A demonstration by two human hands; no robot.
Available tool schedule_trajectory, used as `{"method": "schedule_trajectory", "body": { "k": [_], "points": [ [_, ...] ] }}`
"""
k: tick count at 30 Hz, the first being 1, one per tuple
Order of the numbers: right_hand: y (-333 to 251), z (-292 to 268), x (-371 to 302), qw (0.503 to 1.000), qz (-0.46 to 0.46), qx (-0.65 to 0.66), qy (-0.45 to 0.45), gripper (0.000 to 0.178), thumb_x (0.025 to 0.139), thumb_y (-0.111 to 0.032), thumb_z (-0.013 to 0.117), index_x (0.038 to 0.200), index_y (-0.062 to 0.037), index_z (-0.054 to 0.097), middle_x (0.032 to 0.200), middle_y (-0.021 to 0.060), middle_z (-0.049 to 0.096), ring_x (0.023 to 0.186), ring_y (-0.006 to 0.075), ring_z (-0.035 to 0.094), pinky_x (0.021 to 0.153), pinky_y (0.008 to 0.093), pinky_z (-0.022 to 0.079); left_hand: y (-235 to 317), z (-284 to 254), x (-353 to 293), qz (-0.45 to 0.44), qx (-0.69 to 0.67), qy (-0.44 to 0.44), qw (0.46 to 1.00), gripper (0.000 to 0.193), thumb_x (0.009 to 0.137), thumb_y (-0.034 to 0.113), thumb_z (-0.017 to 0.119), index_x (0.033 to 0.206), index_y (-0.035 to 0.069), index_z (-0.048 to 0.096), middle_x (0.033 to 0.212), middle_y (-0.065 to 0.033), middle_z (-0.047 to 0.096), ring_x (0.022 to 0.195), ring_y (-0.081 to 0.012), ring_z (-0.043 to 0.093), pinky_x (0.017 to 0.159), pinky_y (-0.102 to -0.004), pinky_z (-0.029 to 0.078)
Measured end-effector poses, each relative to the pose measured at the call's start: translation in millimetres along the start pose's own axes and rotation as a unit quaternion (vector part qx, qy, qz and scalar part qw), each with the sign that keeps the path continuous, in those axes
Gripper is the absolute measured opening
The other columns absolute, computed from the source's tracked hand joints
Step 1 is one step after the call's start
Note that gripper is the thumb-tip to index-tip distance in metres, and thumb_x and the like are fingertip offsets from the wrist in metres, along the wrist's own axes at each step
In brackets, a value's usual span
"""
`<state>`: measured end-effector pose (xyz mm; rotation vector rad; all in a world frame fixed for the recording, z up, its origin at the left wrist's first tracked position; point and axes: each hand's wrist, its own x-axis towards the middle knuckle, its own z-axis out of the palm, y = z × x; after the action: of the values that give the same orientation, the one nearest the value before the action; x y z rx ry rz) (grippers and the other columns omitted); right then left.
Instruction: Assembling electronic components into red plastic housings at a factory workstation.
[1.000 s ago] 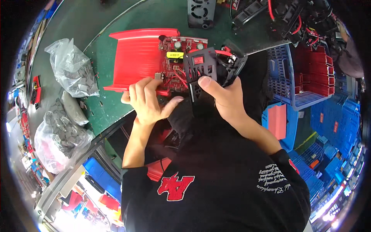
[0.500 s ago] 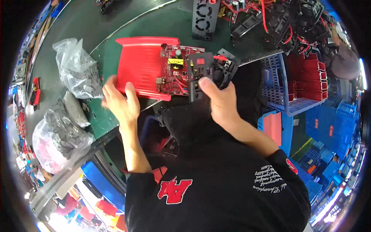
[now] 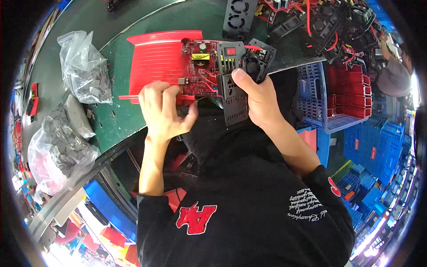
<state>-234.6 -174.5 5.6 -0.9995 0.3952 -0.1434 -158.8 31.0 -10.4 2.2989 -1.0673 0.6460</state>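
Observation:
A red ribbed metal casing [image 3: 155, 62] lies on the green bench top, with a red circuit board [image 3: 204, 73] at its right end. My left hand [image 3: 164, 111] curls its fingers over the casing's near edge beside the board, thumb below that edge. My right hand [image 3: 262, 100] grips a black slotted end panel [image 3: 234, 100] at the board's right end, thumb on its face and the other fingers mostly hidden behind. The panel is tilted and carries a red socket or switch. A black cooling fan [image 3: 255, 66] sits next to it, joined by red wires.
Clear plastic bags of dark grey pieces [image 3: 86, 73] lie at the left. A black panel with fan openings [image 3: 239, 18] stands at the back. Fans and wired boards [image 3: 324, 22] are heaped at the far right, above a blue crate [image 3: 313, 95] holding red casings. A person [image 3: 393, 75] is beyond.
My left hand has moved right along the casing's near edge and curled over it. The black end panel has swung more upright in my right hand, its lower end dropping toward me.

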Motion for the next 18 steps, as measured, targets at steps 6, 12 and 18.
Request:
{"method": "schedule_trajectory", "body": {
  "k": [6,12,18],
  "points": [
    [1.7,-2.9,-1.6,1.000,-0.001,0.011,-0.010,0.031,0.088,-0.019,0.069,0.113,-0.0037,0.060,0.099,0.0018,0.064,0.086,0.0098,0.061,0.078,0.0275,0.051,7.4,16.0,-0.2,-0.023,0.051,0.018,0.998,0.043,0.058,0.035,0.073,0.086,0.008,0.054,0.090,-0.0102,0.050,0.086,-0.0292,0.048,0.080,-0.0406,0.033],
    [-1.6,-3.5,-2.1,1.000,0.011,0.010,-0.014,0.030,0.087,-0.018,0.070,0.111,-0.0035,0.061,0.100,0.0010,0.064,0.088,0.0089,0.059,0.082,0.0274,0.049,8.2,19.2,-1.1,-0.034,0.062,0.010,0.997,0.040,0.064,0.040,0.072,0.082,0.010,0.053,0.087,-0.0081,0.049,0.084,-0.0279,0.047,0.079,-0.0400,0.031],
    [-2.2,0.1,-1.8,1.000,0.021,-0.010,0.001,0.029,0.085,-0.016,0.072,0.109,-0.0035,0.062,0.099,-0.0001,0.064,0.086,0.0082,0.059,0.079,0.0260,0.048,4.6,12.5,-0.7,-0.010,0.024,-0.003,1.000,0.037,0.063,0.034,0.069,0.087,0.009,0.055,0.090,-0.0080,0.054,0.084,-0.0265,0.049,0.081,-0.0386,0.031]
  ]
}}
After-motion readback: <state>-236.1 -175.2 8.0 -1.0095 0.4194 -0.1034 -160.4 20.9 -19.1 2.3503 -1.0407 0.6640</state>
